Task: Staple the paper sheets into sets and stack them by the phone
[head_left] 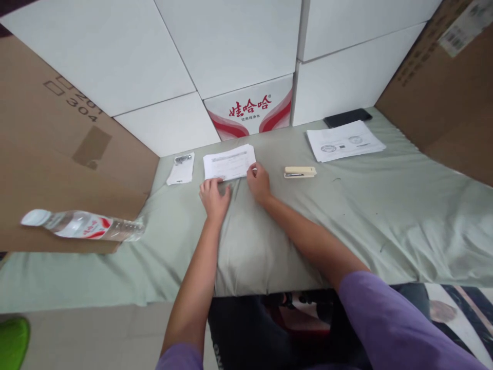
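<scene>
A stack of printed papers [230,161] lies on the cloth-covered table in front of me. My left hand [214,198] rests at its near left edge, fingertips touching the papers and thumb spread apart. At the lower right corner, my right hand [258,181] has curled fingers pinching the papers' edge. A cream stapler [300,172] lies to the right of my right hand, apart from it. Left of the stack is a small white sheet [182,170] with dark small items on it, too small to name.
Farther right lie a second stack of stamped papers [344,142] and a black phone [347,117]. A clear water bottle [92,226] is at the left, by a cardboard box [50,149]. White boxes [246,46] form a wall behind the table. Another cardboard box [454,113] stands right.
</scene>
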The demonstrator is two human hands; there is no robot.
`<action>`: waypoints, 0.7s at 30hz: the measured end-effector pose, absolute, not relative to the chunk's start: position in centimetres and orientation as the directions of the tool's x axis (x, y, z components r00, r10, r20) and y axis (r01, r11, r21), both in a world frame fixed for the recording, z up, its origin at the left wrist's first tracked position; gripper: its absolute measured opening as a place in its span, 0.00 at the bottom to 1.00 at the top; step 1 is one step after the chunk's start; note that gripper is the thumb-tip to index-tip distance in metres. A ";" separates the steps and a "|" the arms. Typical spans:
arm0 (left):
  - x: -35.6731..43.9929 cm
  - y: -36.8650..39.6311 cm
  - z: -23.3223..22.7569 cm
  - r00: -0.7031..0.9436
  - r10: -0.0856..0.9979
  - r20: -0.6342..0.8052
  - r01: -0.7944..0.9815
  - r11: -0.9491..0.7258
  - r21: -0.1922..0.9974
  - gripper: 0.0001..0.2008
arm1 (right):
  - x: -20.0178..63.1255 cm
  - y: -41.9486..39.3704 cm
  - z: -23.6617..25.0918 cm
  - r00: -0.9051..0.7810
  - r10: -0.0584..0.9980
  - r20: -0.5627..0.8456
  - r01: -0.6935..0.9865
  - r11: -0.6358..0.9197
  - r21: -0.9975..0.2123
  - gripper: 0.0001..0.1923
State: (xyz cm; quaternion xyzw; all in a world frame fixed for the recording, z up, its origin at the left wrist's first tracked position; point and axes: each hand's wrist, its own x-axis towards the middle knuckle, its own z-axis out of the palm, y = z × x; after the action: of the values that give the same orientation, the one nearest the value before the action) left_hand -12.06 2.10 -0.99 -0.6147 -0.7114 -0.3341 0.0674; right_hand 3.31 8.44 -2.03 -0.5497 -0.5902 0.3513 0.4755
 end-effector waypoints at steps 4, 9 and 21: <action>-11.5 5.6 -0.2 0.009 0.955 0.298 0.974 -0.075 0.213 0.29 | 3.4 9.0 -2.2 0.182 0.968 0.174 0.047 0.168 -0.985 0.03; -11.3 7.9 -0.9 0.105 0.983 0.150 0.961 -0.139 0.237 0.24 | 3.6 9.4 -1.8 0.294 0.948 0.119 -0.074 0.147 -0.986 0.04; -12.7 8.0 -1.9 -0.092 0.910 0.405 0.963 -0.023 0.270 0.15 | 5.5 11.4 -0.8 0.365 0.929 -0.068 -0.037 -0.059 -0.998 0.08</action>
State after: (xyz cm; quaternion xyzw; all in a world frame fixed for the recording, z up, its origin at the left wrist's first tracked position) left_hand -12.73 8.05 -1.88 -0.6717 -0.6968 -0.2458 0.0539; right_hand 5.50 11.42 -0.76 -0.5938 -0.3755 0.4204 0.5742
